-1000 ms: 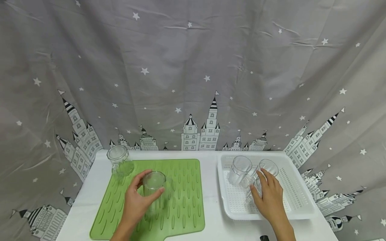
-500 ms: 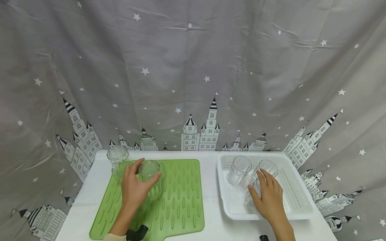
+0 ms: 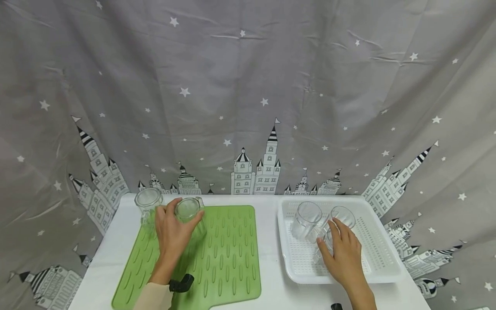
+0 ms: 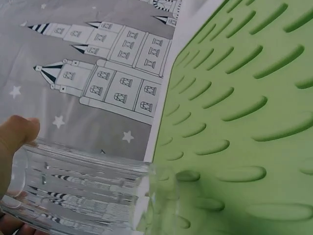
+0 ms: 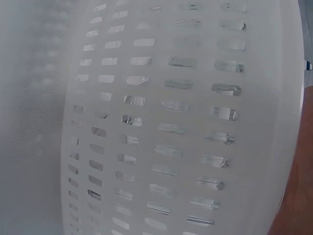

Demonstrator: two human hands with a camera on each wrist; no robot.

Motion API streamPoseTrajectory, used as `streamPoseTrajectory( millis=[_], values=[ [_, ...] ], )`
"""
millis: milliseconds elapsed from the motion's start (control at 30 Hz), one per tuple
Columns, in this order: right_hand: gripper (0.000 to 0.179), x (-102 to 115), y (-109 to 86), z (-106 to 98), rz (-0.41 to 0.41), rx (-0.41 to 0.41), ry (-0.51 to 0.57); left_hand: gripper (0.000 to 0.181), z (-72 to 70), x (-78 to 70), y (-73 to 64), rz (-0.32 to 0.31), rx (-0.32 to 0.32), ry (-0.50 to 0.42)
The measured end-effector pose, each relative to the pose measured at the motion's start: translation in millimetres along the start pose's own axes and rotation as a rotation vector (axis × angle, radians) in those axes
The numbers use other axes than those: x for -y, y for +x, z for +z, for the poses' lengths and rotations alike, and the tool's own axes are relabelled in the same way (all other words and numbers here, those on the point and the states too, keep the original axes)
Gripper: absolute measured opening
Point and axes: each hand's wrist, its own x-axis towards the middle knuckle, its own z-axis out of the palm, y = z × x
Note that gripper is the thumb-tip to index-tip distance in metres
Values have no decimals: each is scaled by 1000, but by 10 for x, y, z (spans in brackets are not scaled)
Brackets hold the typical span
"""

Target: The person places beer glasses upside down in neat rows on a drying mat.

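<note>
My left hand (image 3: 172, 230) grips a clear glass mug (image 3: 187, 208) over the back left of the green ridged mat (image 3: 232, 258). In the left wrist view the thumb lies at one end of the mug (image 4: 83, 191) and its other end is at the mat; contact is unclear. Another glass mug (image 3: 149, 200) stands at the mat's back left corner. On the right, my right hand (image 3: 342, 252) reaches into the white basket (image 3: 284, 258), thumb and fingers around a glass mug (image 3: 326, 240) they partly hide. Two more glasses, one at the left (image 3: 307, 219) and one behind the fingers (image 3: 344, 214), stand there.
A grey curtain (image 3: 248, 86) printed with castles and stars hangs behind the white table (image 3: 269, 241). The basket's slotted wall (image 5: 156, 122) fills most of the right wrist view. Black straps or mounts show near both wrists.
My left hand has carried its mug back and slightly left, toward the mug at the mat's corner; its handle has swung toward the back. The right hand has stayed nearly still in the basket.
</note>
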Motion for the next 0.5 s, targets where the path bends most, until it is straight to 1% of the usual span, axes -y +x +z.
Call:
streamPoseTrajectory(
  millis=[100, 267, 367, 500],
  values=[
    [64, 3, -2, 7, 1, -4, -5, 82, 74, 40, 43, -11, -30, -17],
    [64, 6, -2, 11, 1, -11, -15, 85, 173, 101, 90, -5, -59, -50],
    [64, 13, -1, 11, 2, -13, -18, 86, 208, 113, 112, -11, -61, -62],
    [64, 19, -3, 14, 4, -15, -19, 88, 246, 92, 156, -33, -47, -75]
  ],
)
